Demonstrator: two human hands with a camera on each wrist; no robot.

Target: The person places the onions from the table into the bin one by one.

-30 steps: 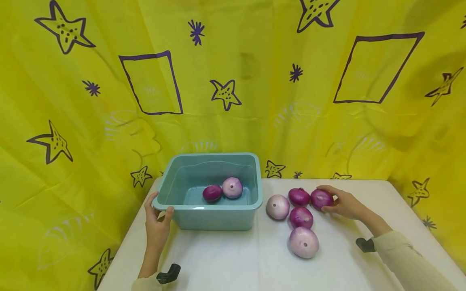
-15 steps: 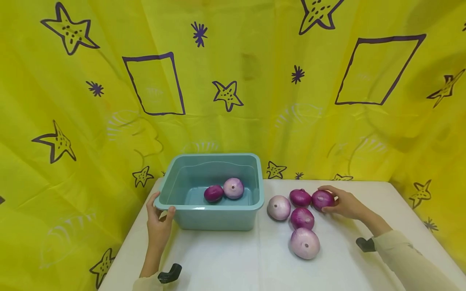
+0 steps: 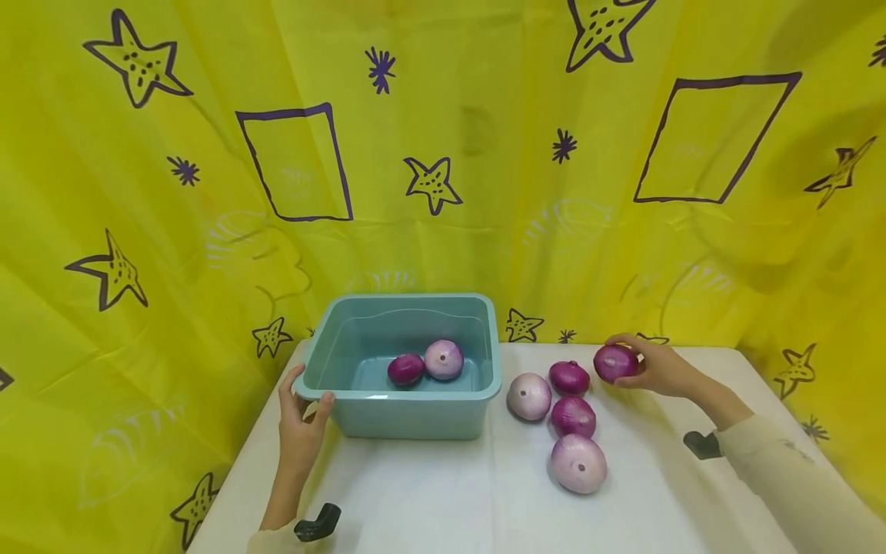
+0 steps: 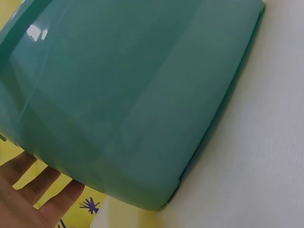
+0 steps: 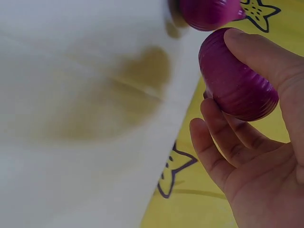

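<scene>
A dark purple onion [image 3: 614, 364] is held in my right hand [image 3: 661, 372], pinched between thumb and fingers and lifted just off the table. The right wrist view shows that onion [image 5: 232, 78] in the grip, with another onion [image 5: 209, 12] beyond it. My left hand [image 3: 301, 427] grips the near left corner of a teal plastic basin [image 3: 404, 415], thumb over the front rim. Fingers [image 4: 61, 202] touch the basin's side in the left wrist view. Inside the basin lie a small purple onion [image 3: 405, 370] and a paler onion [image 3: 444, 359].
Right of the basin, a pale onion [image 3: 529, 397], two purple onions [image 3: 570, 378] and a larger pale onion [image 3: 578, 463] sit close together on the white table [image 3: 429, 492]. A yellow curtain [image 3: 477, 254] with star drawings hangs behind the table's back edge.
My right hand has raised the dark purple onion slightly from the table, away from the neighbouring onion. The left hand stays at the basin's corner.
</scene>
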